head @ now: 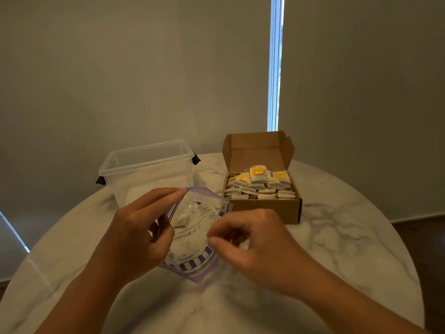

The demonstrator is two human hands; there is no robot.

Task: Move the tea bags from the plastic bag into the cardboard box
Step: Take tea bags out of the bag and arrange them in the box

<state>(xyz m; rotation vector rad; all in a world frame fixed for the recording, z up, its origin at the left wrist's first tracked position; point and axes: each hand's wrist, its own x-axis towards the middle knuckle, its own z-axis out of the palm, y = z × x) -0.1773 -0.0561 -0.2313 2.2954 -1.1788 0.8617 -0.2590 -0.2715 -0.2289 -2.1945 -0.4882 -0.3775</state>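
I hold the plastic bag [192, 239] two-handed
Left hand [134, 237] grips its rim, right hand [260, 242] pinches its side edge; one tea bag [181, 220] lies inside.

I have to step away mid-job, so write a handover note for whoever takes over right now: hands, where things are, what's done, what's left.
The left hand grips the plastic bag by its rim, holding it open over the table.
The right hand has its fingers curled at the opposite rim and appears to pinch it.
One tea bag shows inside the bag.
The cardboard box, lid open, is heaped with tea bags.
Done: most are moved.
Left: put that last one in the box.
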